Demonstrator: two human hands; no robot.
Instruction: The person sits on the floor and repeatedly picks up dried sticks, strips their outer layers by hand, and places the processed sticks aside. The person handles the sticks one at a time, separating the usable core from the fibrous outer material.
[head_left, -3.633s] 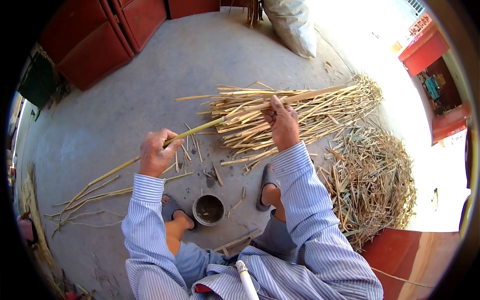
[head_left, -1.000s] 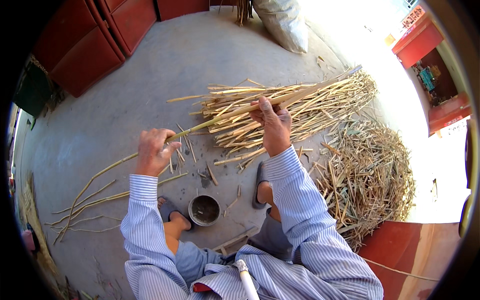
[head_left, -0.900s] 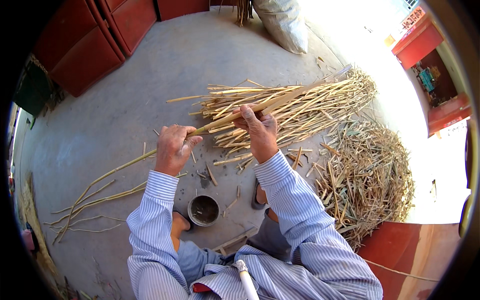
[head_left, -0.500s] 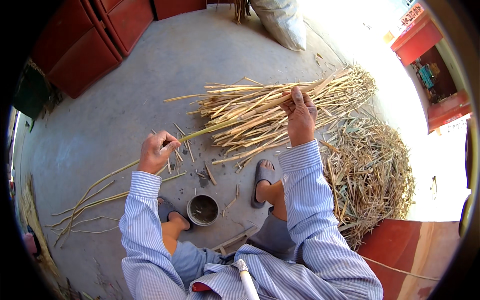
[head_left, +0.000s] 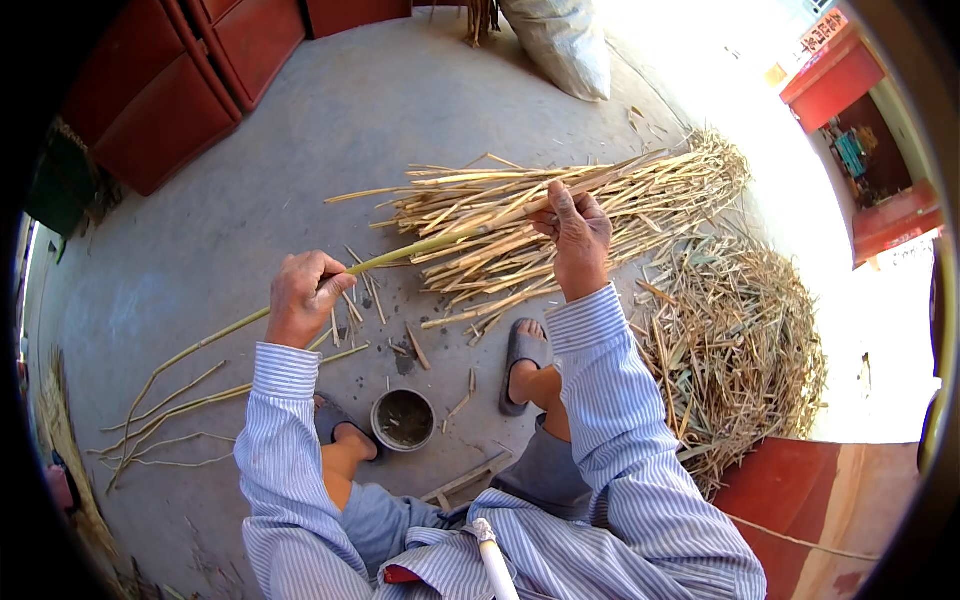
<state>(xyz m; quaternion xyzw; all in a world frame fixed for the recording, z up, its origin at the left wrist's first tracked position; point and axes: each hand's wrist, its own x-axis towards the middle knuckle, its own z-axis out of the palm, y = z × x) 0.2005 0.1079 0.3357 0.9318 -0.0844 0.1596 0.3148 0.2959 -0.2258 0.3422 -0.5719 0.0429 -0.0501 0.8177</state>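
Observation:
A long greenish-yellow stalk runs slantwise in front of me, its thin end trailing toward the floor at the left. My left hand is closed round its middle. Farther right and higher, my right hand pinches the stalk's pale, dry-looking upper part between thumb and fingers. Behind and below that hand lies a large bundle of dry stalks on the floor. A few loose thin stalks lie at the left, beneath the held one.
A small round bowl of murky liquid stands between my feet. To the right is a heap of dry leaves and husks. A pale sack and red furniture stand at the back. Stalk scraps litter the floor.
My right hand has shifted left and slightly down, still pinching the stalk's upper part. My left hand has tilted and moved slightly left and up with the stalk.

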